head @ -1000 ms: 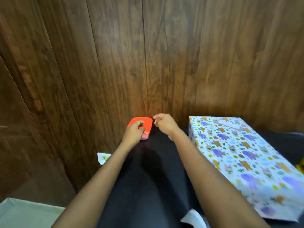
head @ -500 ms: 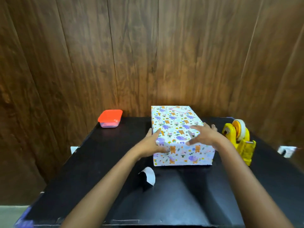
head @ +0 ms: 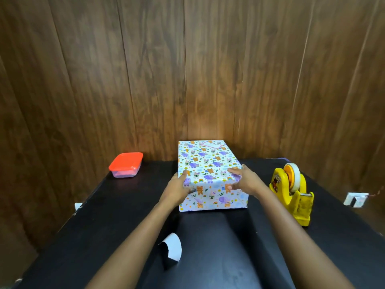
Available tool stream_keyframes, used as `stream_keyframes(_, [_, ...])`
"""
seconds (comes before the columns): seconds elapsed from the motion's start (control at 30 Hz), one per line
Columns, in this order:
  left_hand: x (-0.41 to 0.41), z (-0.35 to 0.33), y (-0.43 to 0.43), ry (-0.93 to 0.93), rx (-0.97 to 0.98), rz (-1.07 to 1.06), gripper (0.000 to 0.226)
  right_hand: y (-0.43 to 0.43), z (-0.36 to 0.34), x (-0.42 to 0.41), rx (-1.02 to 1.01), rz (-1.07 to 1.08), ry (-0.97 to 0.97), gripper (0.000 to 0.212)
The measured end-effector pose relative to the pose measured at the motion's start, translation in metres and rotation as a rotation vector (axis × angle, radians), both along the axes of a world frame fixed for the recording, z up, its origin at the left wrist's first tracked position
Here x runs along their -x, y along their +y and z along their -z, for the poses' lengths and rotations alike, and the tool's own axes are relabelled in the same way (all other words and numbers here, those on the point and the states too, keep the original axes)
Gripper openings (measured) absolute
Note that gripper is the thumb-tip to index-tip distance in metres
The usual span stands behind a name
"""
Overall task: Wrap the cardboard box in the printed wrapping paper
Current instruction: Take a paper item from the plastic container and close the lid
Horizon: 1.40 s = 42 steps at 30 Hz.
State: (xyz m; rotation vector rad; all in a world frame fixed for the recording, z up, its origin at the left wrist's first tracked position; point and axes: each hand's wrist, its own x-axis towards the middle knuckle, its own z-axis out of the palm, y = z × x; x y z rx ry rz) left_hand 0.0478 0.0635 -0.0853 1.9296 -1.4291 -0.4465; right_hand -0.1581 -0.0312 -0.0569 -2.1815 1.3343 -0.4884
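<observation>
Wood-panelled wall up top, black table (head: 104, 215) filling the lower frame. The box (head: 208, 161) sits dead centre, and as far as I can see the wrapping paper (head: 216, 198) already covers it. The left hand (head: 178, 187) and right hand (head: 244, 180) each clamp a near top corner, thumbs on the front face, probably to turn or check it. The tape dispenser (head: 291, 192) waits handy at right, with a red-lidded tub (head: 126, 166) at left and a curled paper scrap (head: 172, 246) lower centre.

A room, likely domestic, is indicated: wood-panelled walls (head: 208, 69) across the upper frame, a black table (head: 229, 236) below, a socket (head: 355, 199) at right.
</observation>
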Motion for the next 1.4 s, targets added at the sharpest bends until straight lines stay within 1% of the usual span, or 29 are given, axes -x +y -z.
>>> stream_keyframes(0.27, [-0.005,0.003,-0.005,-0.040,-0.024,-0.010,0.079,-0.009,0.005,-0.006,0.010,0.010,0.026,0.074])
stream_keyframes(0.33, [-0.004,0.002,-0.002,-0.089,-0.071,-0.027,0.081,-0.009,0.003,-0.005,0.004,0.012,0.046,0.077])
stream_keyframes(0.4, [0.000,-0.001,0.002,-0.198,-0.093,-0.048,0.082,-0.004,-0.001,-0.002,0.010,0.019,0.023,0.079])
stream_keyframes(0.47, [0.005,-0.008,0.006,-0.284,-0.025,-0.047,0.078,0.000,-0.007,0.006,0.107,0.056,-0.079,0.071])
stream_keyframes(0.53, [0.021,-0.017,0.006,-0.304,0.112,-0.001,0.066,0.003,-0.010,0.024,0.258,0.187,-0.156,0.059])
stream_keyframes(0.6, [0.045,-0.027,0.001,-0.263,0.225,0.071,0.053,0.007,-0.009,0.046,0.388,0.393,-0.163,0.050])
stream_keyframes(0.67, [0.079,-0.032,-0.010,-0.186,0.279,0.150,0.044,0.013,0.001,0.070,0.462,0.607,-0.116,0.046])
stream_keyframes(0.7, [0.094,-0.034,-0.015,-0.146,0.289,0.182,0.041,0.017,0.006,0.078,0.454,0.687,-0.092,0.048])
stream_keyframes(0.73, [0.114,-0.032,-0.020,-0.098,0.281,0.213,0.039,0.019,0.013,0.089,0.391,0.755,-0.079,0.054])
stream_keyframes(0.77, [0.126,-0.030,-0.024,-0.055,0.267,0.227,0.038,0.019,0.020,0.094,0.297,0.791,-0.107,0.062])
stream_keyframes(0.83, [0.152,-0.022,-0.032,0.038,0.212,0.251,0.039,0.016,0.034,0.108,0.095,0.811,-0.241,0.073])
stream_keyframes(0.9, [0.167,-0.017,-0.038,0.074,0.169,0.256,0.041,0.012,0.044,0.116,-0.023,0.790,-0.344,0.069])
stream_keyframes(1.0, [0.181,-0.013,-0.046,0.126,0.158,0.236,0.043,0.011,0.052,0.122,-0.018,0.794,-0.347,0.055])
stream_keyframes(1.07, [0.185,-0.012,-0.048,0.183,0.166,0.238,0.043,0.012,0.053,0.122,0.011,0.802,-0.358,0.050])
stream_keyframes(1.2, [0.202,-0.006,-0.053,0.267,0.143,0.273,0.044,0.018,0.055,0.140,0.042,0.796,-0.338,0.049])
stream_keyframes(1.4, [0.231,0.000,-0.056,0.316,0.098,0.327,0.043,0.025,0.058,0.203,0.052,0.828,-0.319,0.051])
